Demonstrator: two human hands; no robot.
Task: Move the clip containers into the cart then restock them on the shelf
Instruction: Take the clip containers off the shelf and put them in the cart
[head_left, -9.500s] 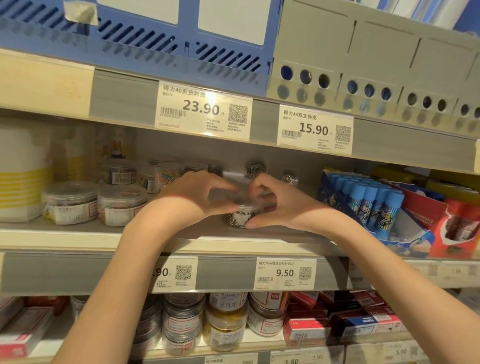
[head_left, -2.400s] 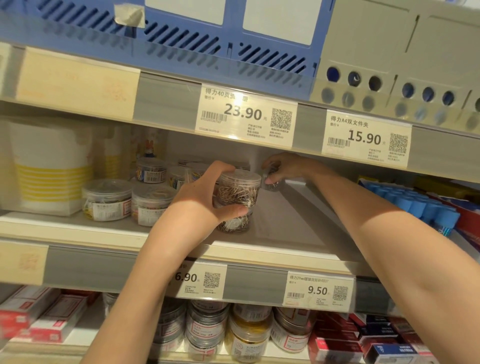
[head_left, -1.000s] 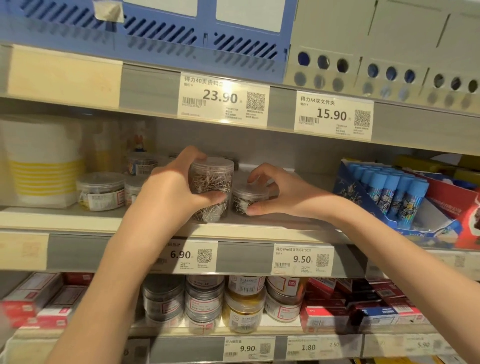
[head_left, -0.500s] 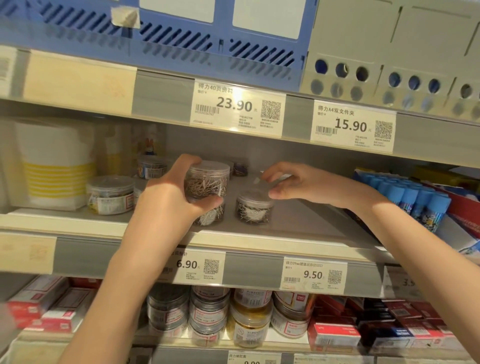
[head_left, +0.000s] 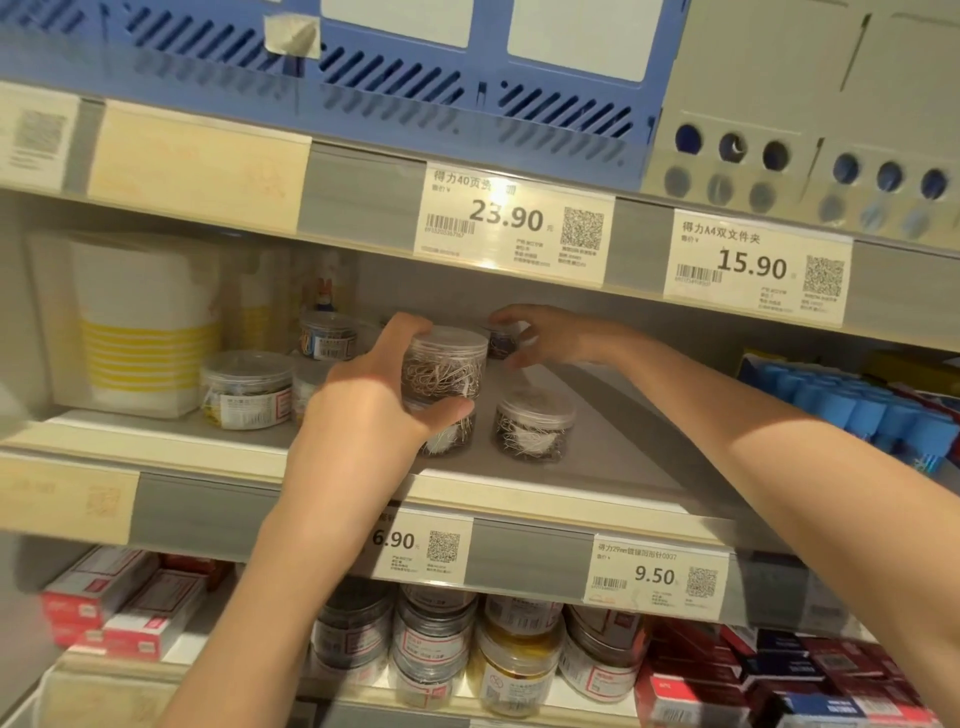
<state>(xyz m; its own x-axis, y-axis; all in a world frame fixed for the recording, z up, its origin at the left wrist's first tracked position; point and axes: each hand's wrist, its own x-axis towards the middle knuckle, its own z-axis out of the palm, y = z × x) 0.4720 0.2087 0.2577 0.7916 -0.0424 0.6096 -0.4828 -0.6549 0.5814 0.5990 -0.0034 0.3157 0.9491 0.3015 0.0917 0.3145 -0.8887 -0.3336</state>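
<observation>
A clear tub of clips (head_left: 445, 366) sits stacked on a second tub (head_left: 451, 434) at the middle shelf (head_left: 613, 467) front. The left hand (head_left: 371, 410) grips the upper tub, fingers and thumb curled round its side. A third tub (head_left: 535, 423) stands just beside the stack. The right hand (head_left: 550, 338) reaches deeper, fingers curled at a small tub (head_left: 501, 340); whether it holds the tub cannot be told.

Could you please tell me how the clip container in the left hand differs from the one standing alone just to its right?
The held container sits stacked on another, gripped by the left hand; the lone container rests directly on the shelf, untouched. So the held container sits higher than the lone container. Both are clear round tubs of metal clips.
</observation>
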